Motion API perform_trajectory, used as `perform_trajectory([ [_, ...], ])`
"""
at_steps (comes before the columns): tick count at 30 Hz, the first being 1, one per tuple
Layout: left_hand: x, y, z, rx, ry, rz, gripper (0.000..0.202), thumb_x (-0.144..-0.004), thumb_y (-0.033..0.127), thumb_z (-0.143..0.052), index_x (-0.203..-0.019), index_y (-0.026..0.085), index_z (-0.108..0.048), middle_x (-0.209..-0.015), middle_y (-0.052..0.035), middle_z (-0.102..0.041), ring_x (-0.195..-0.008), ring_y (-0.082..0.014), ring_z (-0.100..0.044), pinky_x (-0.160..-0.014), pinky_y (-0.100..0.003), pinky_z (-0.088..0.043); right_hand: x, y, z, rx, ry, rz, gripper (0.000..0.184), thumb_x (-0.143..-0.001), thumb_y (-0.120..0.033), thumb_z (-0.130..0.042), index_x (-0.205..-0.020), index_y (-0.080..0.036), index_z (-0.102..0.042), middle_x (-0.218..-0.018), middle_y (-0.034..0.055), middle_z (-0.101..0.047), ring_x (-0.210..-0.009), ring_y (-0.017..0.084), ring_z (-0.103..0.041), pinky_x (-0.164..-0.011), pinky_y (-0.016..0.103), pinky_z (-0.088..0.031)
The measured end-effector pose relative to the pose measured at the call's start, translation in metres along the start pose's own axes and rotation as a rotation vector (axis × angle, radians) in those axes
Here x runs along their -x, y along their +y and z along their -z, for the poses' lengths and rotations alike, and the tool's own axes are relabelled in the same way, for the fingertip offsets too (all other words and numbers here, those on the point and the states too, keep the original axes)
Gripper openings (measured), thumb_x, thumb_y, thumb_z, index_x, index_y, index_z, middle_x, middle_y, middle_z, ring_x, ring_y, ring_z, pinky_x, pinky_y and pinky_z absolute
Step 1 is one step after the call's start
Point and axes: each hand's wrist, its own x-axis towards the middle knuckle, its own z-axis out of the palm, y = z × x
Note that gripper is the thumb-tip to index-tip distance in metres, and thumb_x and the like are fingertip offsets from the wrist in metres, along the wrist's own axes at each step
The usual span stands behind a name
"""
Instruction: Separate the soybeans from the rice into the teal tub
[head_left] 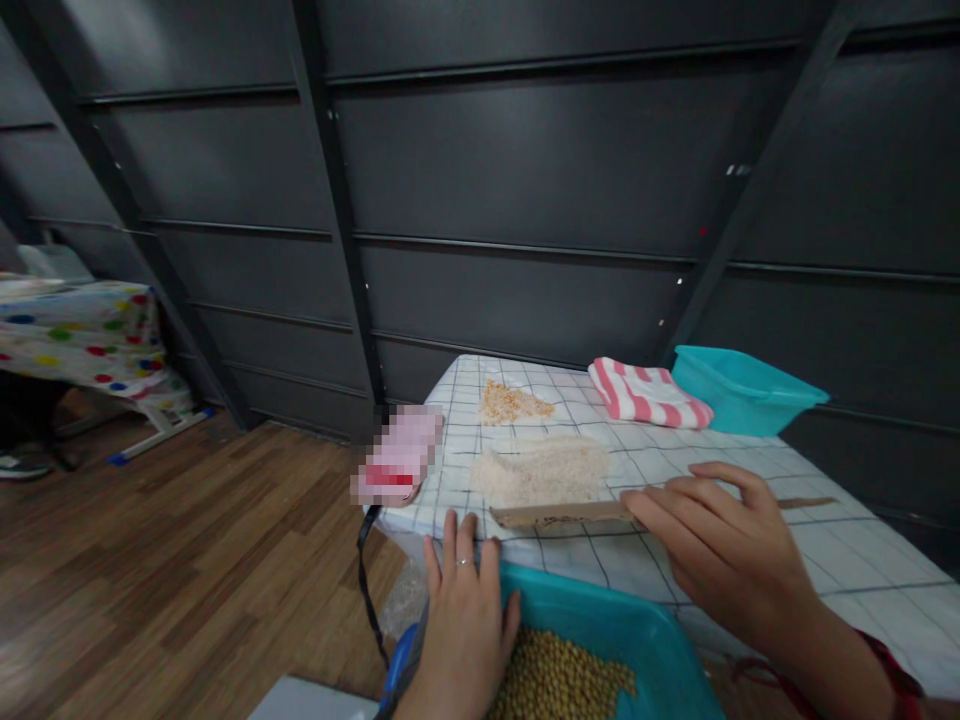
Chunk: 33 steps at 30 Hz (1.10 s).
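My right hand is closed on a long, narrow strip of cardboard, held level just above or on the checked cloth. Along the strip's far side lies a flat spread of pale grains, which look like rice. A smaller patch of yellowish broken grains sits farther back. My left hand has its fingers stretched out at the table's front edge, by the left rim of a teal basin. Whether it presses the rim or the cloth I cannot tell. The basin holds greenish-yellow beans.
Checked cloth covers the table. At its back right are a folded pink-and-white striped towel and another teal basin. A pink item, blurred out, lies on the left corner, a black strap hanging below. A dark panelled wall stands behind.
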Motion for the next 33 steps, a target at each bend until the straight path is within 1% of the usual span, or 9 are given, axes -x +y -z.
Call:
perform_trajectory([
  [2,0.0,0.0,0.0,-0.014,0.014,-0.001,0.026,-0.067,0.018,-0.049,-0.093,0.014,-0.049,-0.109,-0.019,-0.054,-0.114,-0.0428,-0.041,-0.083,-0.063,-0.04,0.0,0.0,0.002,0.001,0.008,-0.004,0.027,-0.082,-0.002,-0.031,-0.088,-0.018,-0.052,-0.067,-0.0019,-0.062,-0.065,0.012,-0.05,-0.076,0.033,-0.033],
  [6,0.0,0.001,0.0,-0.029,0.04,-0.019,0.029,-0.067,0.017,-0.049,-0.095,0.011,-0.049,-0.109,-0.0212,-0.054,-0.112,-0.0435,-0.042,-0.082,-0.062,-0.041,-0.001,-0.004,0.001,0.011,-0.004,0.01,0.025,-0.083,-0.004,-0.032,-0.089,-0.018,-0.052,-0.068,-0.0014,-0.062,-0.066,0.012,-0.05,-0.077,0.034,-0.033],
  [10,0.0,0.002,-0.001,-0.019,0.033,0.004,0.03,-0.067,0.017,-0.048,-0.097,0.013,-0.049,-0.11,-0.0188,-0.054,-0.114,-0.0419,-0.04,-0.084,-0.063,-0.04,0.001,-0.007,0.002,0.007,-0.035,0.008,0.028,-0.084,-0.003,-0.029,-0.089,-0.018,-0.053,-0.069,-0.0011,-0.062,-0.066,0.012,-0.05,-0.077,0.034,-0.034],
  [12,-0.001,0.001,-0.003,-0.01,0.037,0.007,0.029,-0.067,0.017,-0.047,-0.097,0.013,-0.049,-0.11,-0.0189,-0.053,-0.115,-0.0417,-0.039,-0.085,-0.063,-0.039,0.004,-0.007,0.004,0.003,-0.044,-0.004,0.028,-0.084,-0.004,-0.03,-0.088,-0.018,-0.053,-0.068,-0.0015,-0.062,-0.065,0.012,-0.05,-0.076,0.034,-0.035],
  [17,0.0,-0.002,-0.006,0.032,0.031,0.006,0.028,-0.068,0.017,-0.046,-0.096,0.013,-0.049,-0.115,-0.0206,-0.051,-0.117,-0.0421,-0.037,-0.084,-0.064,-0.037,0.008,-0.005,0.009,-0.019,-0.037,-0.042,0.03,-0.083,-0.002,-0.03,-0.088,-0.018,-0.055,-0.067,-0.0013,-0.062,-0.065,0.013,-0.051,-0.076,0.035,-0.035],
  [21,0.001,-0.004,-0.005,0.027,0.006,0.017,0.029,-0.069,0.017,-0.046,-0.097,0.015,-0.049,-0.115,-0.0184,-0.051,-0.118,-0.0409,-0.037,-0.086,-0.064,-0.036,0.007,-0.005,0.008,-0.007,-0.032,-0.041,0.029,-0.084,-0.003,-0.031,-0.088,-0.018,-0.055,-0.069,-0.0003,-0.063,-0.067,0.013,-0.051,-0.076,0.036,-0.035],
  [23,0.0,-0.004,-0.004,0.017,0.008,0.014,0.029,-0.069,0.017,-0.047,-0.098,0.015,-0.049,-0.115,-0.0175,-0.052,-0.117,-0.0405,-0.037,-0.086,-0.064,-0.037,0.006,-0.005,0.007,-0.002,-0.032,-0.034,0.029,-0.083,-0.001,-0.03,-0.087,-0.017,-0.055,-0.068,-0.0005,-0.062,-0.066,0.013,-0.051,-0.075,0.035,-0.035],
  [27,-0.001,-0.005,-0.002,0.02,0.039,0.001,0.03,-0.068,0.017,-0.048,-0.098,0.013,-0.049,-0.116,-0.0198,-0.05,-0.116,-0.0418,-0.038,-0.085,-0.063,-0.039,0.006,-0.006,0.008,-0.013,-0.034,-0.036,0.031,-0.082,0.001,-0.029,-0.083,-0.017,-0.054,-0.063,-0.0026,-0.06,-0.062,0.011,-0.05,-0.073,0.033,-0.035],
  [33,0.0,-0.006,-0.001,0.038,0.053,0.001,0.028,-0.067,0.015,-0.047,-0.095,0.013,-0.049,-0.115,-0.0206,-0.049,-0.116,-0.042,-0.038,-0.085,-0.065,-0.037,0.009,-0.003,0.009,0.007,-0.01,-0.056,0.029,-0.082,0.0,-0.031,-0.084,-0.017,-0.054,-0.065,-0.0024,-0.062,-0.061,0.012,-0.051,-0.072,0.034,-0.036],
])
